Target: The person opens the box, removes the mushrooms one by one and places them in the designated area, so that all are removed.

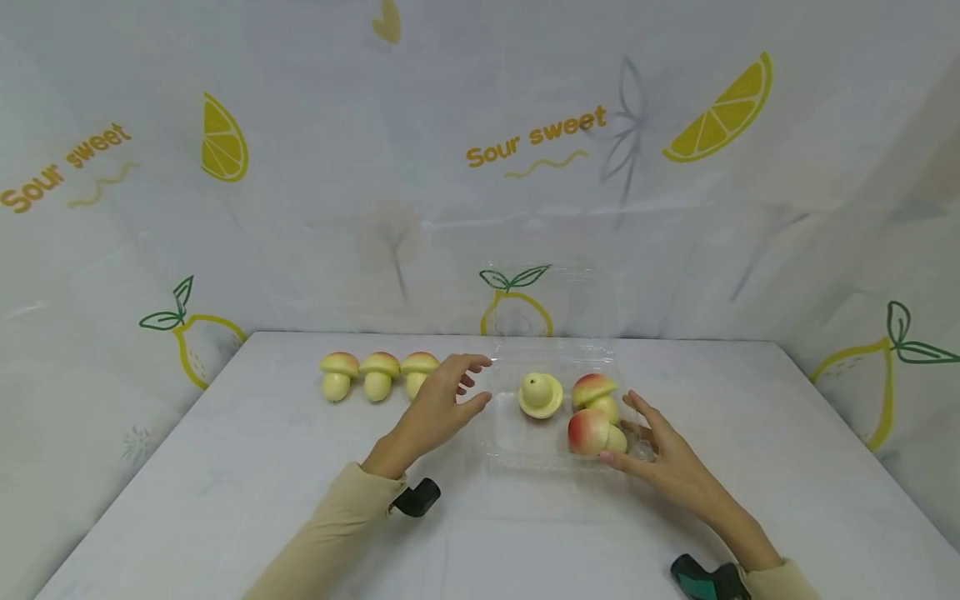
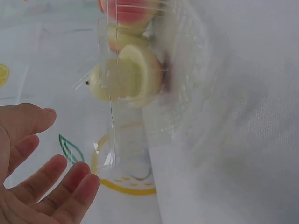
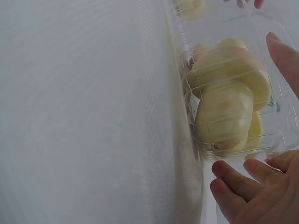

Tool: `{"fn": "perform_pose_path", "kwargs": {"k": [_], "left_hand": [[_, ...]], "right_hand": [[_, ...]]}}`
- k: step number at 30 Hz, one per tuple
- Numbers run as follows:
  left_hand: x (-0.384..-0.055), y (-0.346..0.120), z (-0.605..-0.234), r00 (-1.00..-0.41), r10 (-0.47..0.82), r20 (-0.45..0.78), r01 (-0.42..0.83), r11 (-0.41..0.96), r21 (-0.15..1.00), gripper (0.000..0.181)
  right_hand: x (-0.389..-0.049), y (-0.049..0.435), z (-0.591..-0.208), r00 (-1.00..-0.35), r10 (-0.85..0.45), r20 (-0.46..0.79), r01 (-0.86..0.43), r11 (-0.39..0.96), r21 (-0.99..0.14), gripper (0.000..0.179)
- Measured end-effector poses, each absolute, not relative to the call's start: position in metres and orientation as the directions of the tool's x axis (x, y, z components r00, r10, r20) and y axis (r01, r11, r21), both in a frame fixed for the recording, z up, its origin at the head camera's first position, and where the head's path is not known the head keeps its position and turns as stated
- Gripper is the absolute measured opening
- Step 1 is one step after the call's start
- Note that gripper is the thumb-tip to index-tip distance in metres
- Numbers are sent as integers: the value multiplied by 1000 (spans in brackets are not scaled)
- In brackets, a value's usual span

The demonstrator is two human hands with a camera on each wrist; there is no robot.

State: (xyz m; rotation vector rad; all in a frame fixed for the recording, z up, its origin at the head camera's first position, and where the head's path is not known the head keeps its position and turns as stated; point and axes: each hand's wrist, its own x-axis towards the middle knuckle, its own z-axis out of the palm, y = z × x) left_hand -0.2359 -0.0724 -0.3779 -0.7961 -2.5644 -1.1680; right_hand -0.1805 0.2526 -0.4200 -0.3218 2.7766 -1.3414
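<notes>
A clear plastic clamshell box (image 1: 517, 454) stands on the table with its lid (image 1: 577, 304) raised at the back. Inside lie three mushroom-shaped pieces: one upside-down piece (image 1: 541, 395) at the left, and two with red-tinged caps, the rear piece (image 1: 592, 392) and the front piece (image 1: 588, 432), at the right. My left hand (image 1: 438, 404) hovers by the box's left side, fingers spread and holding nothing; the left wrist view shows the palm and fingertips apart from the plastic. Beside the right wall is my right hand (image 1: 667, 458), fingers loosely bent around that edge; contact is unclear.
Three more mushroom-shaped pieces stand in a row at the back left: a left one (image 1: 337, 375), a middle one (image 1: 378, 374) and a right one (image 1: 417, 371), partly behind my left hand. A printed cloth (image 1: 315, 233) hangs behind the white table (image 1: 225, 467).
</notes>
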Motion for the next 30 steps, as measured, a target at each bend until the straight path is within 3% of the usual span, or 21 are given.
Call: {"fn": "perform_pose_path", "kwargs": {"k": [30], "left_hand": [[-244,-27,-387,-816,485,314,555,508,659,50]], "right_hand": [[-180,253,-419,-978,-192,82,-187,627,-756,100]]}}
